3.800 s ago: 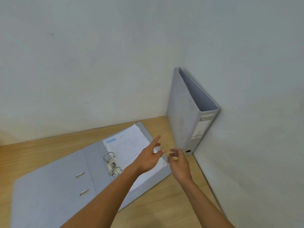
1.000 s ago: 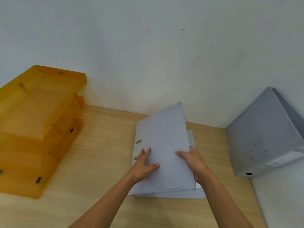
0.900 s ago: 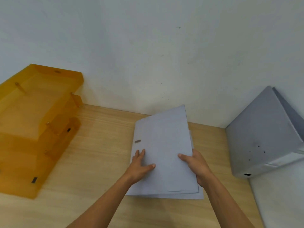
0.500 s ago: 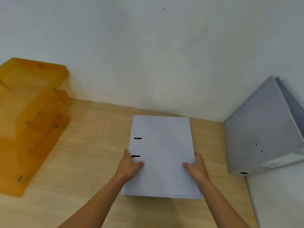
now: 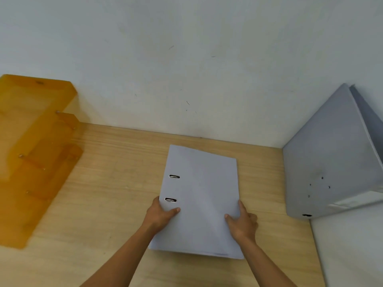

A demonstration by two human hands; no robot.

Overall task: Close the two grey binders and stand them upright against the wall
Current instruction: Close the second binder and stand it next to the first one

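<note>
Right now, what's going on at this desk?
A person is tidying two grey binders on a wooden desk. One binder already stands in the right corner against the wall. The second binder is closed and gripped on both sides, the left hand by the spine, the right hand on the opposite edge. Its far end looks slightly raised, but it has not been stood up. An orange stacked tray sits at the left.

The bench (image 5: 116,183) is pale wood with visible grain, matt. Both grey binders (image 5: 201,204) (image 5: 331,166) have matt, card-like covers. The orange letter tray (image 5: 35,154) is translucent plastic.
</note>
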